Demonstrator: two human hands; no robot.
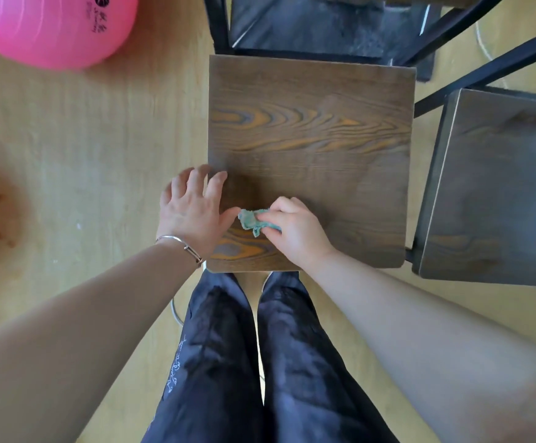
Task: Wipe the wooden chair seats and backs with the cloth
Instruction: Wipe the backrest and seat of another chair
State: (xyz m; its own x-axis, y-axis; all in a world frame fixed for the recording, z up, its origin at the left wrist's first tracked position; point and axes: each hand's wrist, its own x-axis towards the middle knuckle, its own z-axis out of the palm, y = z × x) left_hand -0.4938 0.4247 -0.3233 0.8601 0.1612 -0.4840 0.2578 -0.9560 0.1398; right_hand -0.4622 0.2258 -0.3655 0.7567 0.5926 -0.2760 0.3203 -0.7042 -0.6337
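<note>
Wiping is under way on the nearest chair seat [311, 148]; the right hand [295, 228] is closed over a small bunched green cloth [253, 220], pressing it to the wood near the seat's front left corner; the left hand [193, 209] lies spread and empty on the seat's left edge, apparently steadying it, a bracelet [181, 243] at its wrist. Judging from the cloth's place, most of this seat remains to be covered; its back is not clearly visible; a second seat [497, 193] just to the right looks untouched, so the task seems early. A pink exercise ball [52, 27] sits on the floor well to the left; black metal frames [484, 68] cross beyond the seats and may hamper reaching the backs.
</note>
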